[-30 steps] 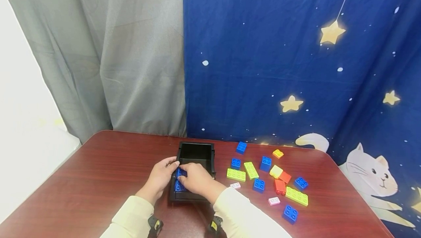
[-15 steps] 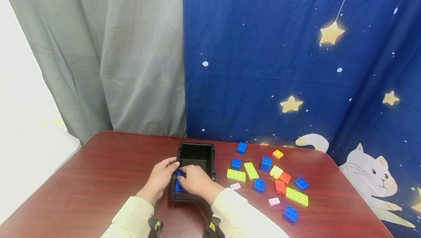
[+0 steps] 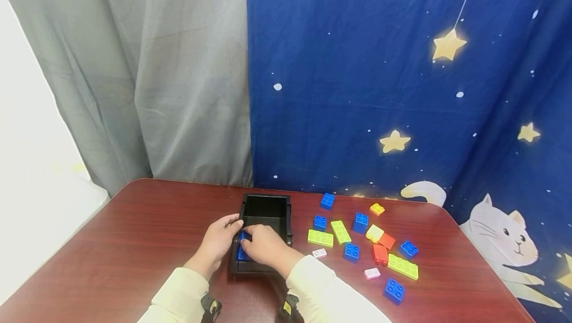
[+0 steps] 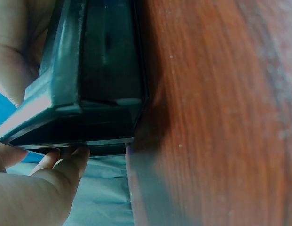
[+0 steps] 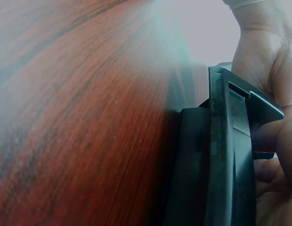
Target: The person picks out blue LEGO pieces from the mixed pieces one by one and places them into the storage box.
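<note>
A black plastic box point(image 3: 263, 267) stands on the table, its long sides running away from me. Inside, along its left wall, lies a blue building brick point(image 3: 243, 251), partly covered by fingers. My left hand point(image 3: 216, 241) grips the box's left wall; in the left wrist view, its fingers point(image 4: 66, 172) touch the outside. My right hand point(image 3: 266, 246) reaches over the right wall into the box, thumb and forefinger curled at the blue brick. In the right wrist view the box wall point(image 5: 221, 155) hides part of these fingers.
To the right of the box, several loose bricks lie scattered: blue bricks point(image 3: 394, 291), lime green bricks point(image 3: 320, 238), red bricks point(image 3: 380, 254), pink bricks point(image 3: 372, 273) and a yellow brick point(image 3: 377, 209). Curtains point(image 3: 357, 65) hang behind the table's far edge.
The right hand has shifted very slightly within the box, still at the blue brick. Nothing else has visibly moved; the head view has drifted a little.
</note>
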Demonstrator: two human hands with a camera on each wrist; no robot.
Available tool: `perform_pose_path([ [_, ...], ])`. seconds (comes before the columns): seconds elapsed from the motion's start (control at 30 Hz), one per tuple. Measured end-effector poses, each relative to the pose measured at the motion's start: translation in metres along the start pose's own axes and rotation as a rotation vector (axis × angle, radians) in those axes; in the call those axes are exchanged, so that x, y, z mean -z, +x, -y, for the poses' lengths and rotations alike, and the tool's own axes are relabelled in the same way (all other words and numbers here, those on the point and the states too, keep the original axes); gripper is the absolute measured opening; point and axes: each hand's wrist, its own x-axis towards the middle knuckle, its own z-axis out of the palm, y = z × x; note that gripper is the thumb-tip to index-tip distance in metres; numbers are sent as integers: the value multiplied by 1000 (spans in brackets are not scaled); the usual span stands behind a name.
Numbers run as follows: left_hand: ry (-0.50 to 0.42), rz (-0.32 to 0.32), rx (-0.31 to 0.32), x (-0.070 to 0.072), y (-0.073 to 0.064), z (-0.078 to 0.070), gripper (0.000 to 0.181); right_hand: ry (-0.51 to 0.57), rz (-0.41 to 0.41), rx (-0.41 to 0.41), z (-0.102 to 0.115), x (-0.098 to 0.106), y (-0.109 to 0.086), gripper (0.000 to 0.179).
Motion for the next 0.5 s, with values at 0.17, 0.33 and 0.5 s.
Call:
perform_pose_path([
  [0.17,-1,5,-4,0,0,-1,46,-3,-2,-8,1,1,-1,34],
  [0.33,1,7,-3,0,-1,-1,45,-29,-23,0,1,1,-2,39],
  [0.5,7,12,2,1,-1,-1,46,-68,-45,14,3,2,-6,40],
])
